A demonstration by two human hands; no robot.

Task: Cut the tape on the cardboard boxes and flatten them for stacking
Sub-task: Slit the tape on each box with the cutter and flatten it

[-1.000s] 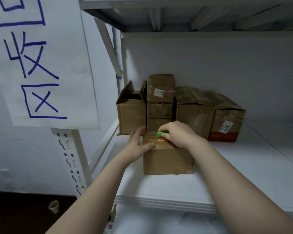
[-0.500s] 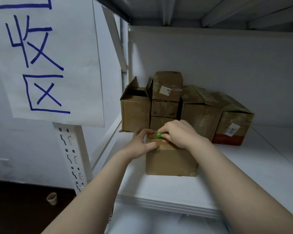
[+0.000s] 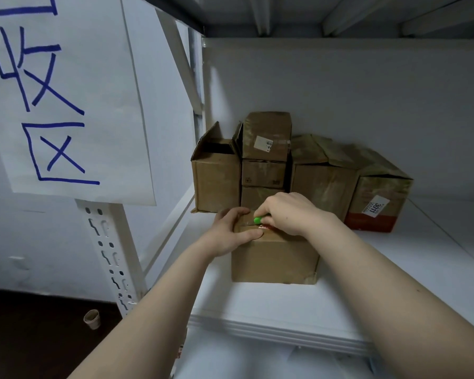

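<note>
Atop the brown cardboard box [image 3: 274, 259], left grip [image 3: 227, 233] clasps a corner, right grip [image 3: 288, 212] clenches a green-handled knife [image 3: 257, 220], seemingly mid-cut; finish slitting next.

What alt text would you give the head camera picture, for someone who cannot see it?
A person's right hand holds a green-handled cutter to the top of a cardboard box on a white shelf, while the left hand grips its corner. More boxes stand behind; a paper sign hangs left.

- Bare shelf [image 3: 435, 255] lies open at 3 o'clock of the front box [image 3: 274, 261].
- A row of boxes [image 3: 323, 187] blocks 12 o'clock, just behind.
- The post [image 3: 104, 242] stands at 9 o'clock.
- The upper shelf [image 3: 312, 17] closes overhead.
</note>
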